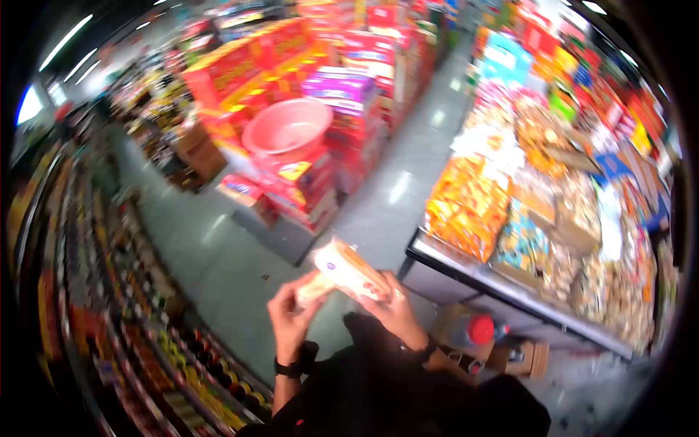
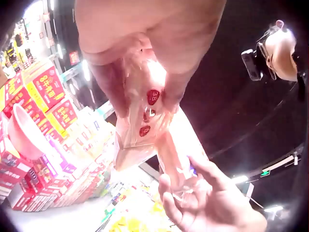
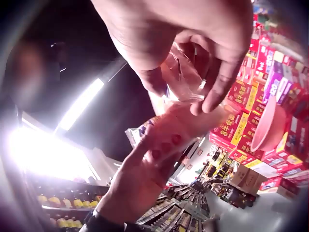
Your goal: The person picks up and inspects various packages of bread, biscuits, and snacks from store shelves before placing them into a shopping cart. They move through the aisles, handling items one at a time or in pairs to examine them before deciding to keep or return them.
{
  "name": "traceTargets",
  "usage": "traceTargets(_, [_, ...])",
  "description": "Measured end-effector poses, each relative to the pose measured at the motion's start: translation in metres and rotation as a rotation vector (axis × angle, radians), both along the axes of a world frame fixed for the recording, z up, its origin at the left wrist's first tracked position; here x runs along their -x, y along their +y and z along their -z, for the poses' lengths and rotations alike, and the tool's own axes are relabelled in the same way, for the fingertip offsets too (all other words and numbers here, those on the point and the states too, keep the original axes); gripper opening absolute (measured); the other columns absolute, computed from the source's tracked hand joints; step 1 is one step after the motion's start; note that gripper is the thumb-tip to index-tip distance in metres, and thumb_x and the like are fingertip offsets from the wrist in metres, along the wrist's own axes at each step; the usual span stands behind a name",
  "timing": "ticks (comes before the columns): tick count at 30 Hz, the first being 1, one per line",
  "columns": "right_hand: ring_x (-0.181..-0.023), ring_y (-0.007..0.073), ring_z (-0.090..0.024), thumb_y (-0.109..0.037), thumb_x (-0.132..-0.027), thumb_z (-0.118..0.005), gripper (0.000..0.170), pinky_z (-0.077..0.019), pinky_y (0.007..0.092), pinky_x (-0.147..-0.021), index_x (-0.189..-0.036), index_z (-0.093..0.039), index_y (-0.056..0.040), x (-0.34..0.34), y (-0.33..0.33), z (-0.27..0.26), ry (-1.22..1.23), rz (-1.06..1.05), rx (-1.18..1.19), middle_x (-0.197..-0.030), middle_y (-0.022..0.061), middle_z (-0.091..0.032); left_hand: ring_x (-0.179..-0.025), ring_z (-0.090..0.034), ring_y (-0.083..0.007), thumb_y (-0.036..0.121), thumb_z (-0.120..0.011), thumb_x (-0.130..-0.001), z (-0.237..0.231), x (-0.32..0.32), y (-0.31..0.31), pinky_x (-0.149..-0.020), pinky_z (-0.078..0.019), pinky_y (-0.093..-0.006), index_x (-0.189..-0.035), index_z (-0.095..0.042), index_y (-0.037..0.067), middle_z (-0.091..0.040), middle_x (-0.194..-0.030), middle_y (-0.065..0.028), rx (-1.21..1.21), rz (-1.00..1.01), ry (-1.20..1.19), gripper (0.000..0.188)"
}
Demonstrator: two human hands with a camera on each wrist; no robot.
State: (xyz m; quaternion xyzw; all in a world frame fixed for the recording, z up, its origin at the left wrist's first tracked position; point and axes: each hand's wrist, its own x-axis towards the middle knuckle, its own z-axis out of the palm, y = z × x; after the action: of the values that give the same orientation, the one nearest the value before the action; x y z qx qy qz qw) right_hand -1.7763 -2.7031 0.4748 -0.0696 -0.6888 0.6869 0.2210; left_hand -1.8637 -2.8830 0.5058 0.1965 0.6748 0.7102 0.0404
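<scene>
My left hand (image 1: 291, 312) grips a soft plastic packet with pale contents and red oval marks; in the left wrist view this packet (image 2: 145, 108) hangs between thumb and fingers. A second pale packet (image 1: 348, 268), with a small blue mark near its far end, is pinched by my right hand (image 1: 399, 312). The two packets cross and overlap in front of my body. In the right wrist view, crinkled clear wrapping (image 3: 181, 75) of the second packet shows between the right thumb and fingers, while my left hand (image 3: 137, 179) is below. The packets' contents are blurred.
A pink basin (image 1: 287, 127) sits on stacked red boxes (image 1: 302, 186) ahead. To the right stands a display table (image 1: 520, 302) heaped with bagged goods, with open cartons (image 1: 535, 358) beneath it. Shelves of bottles (image 1: 167, 349) run along the left, and grey floor (image 1: 218, 251) lies between.
</scene>
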Motion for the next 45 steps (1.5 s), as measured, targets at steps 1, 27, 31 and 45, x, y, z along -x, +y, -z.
traceTargets(1, [-0.089, 0.0106, -0.06, -0.017, -0.081, -0.073, 0.042, -0.0488, 0.0268, -0.077, -0.113, -0.053, 0.002, 0.019, 0.006, 0.008, 0.002, -0.028, 0.137, -0.097, 0.007, -0.064, -0.102, -0.061, -0.0194, -0.006, -0.074, -0.074, -0.004, 0.025, 0.009, -0.089, -0.0492, -0.0319, -0.106, -0.061, -0.005, -0.064, -0.112, -0.0157, -0.015, 0.019, 0.073, 0.035])
traceTargets(27, [-0.073, 0.0084, -0.061, -0.015, -0.091, -0.058, 0.028, -0.0519, 0.0247, -0.059, -0.112, -0.059, 0.0045, 0.347, 0.227, -0.018, 0.006, 0.863, 0.414, -0.094, 0.0054, -0.067, -0.103, -0.059, -0.0188, 0.016, -0.062, -0.091, -0.008, 0.485, 0.306, -0.08, -0.054, -0.0323, -0.125, -0.043, 0.005, -0.056, -0.117, -0.0087, -0.406, 0.471, -0.785, 0.04])
traceTargets(31, [-0.08, 0.0085, -0.061, -0.015, -0.091, -0.06, 0.031, -0.0528, 0.0252, -0.063, -0.117, -0.056, 0.0024, 0.405, 0.274, -0.026, 0.019, 0.86, 0.389, -0.1, 0.0061, -0.066, -0.1, -0.061, -0.0201, 0.013, -0.058, -0.093, -0.025, 0.537, 0.352, -0.083, -0.0547, -0.0342, -0.124, -0.046, 0.002, -0.059, -0.115, -0.0116, -0.282, 0.632, -0.758, 0.035])
traceTargets(45, [-0.072, 0.0111, -0.063, -0.007, -0.089, -0.06, 0.036, -0.0524, 0.0245, -0.062, -0.121, -0.047, 0.0039, 0.57, 0.408, -0.035, -0.19, 0.464, 0.293, -0.09, 0.0076, -0.063, -0.106, -0.059, -0.0186, 0.013, -0.052, -0.096, 0.011, 0.656, 0.474, -0.092, -0.0464, -0.0331, -0.126, -0.049, -0.004, -0.06, -0.118, -0.0123, -0.313, 0.774, -0.828, 0.035])
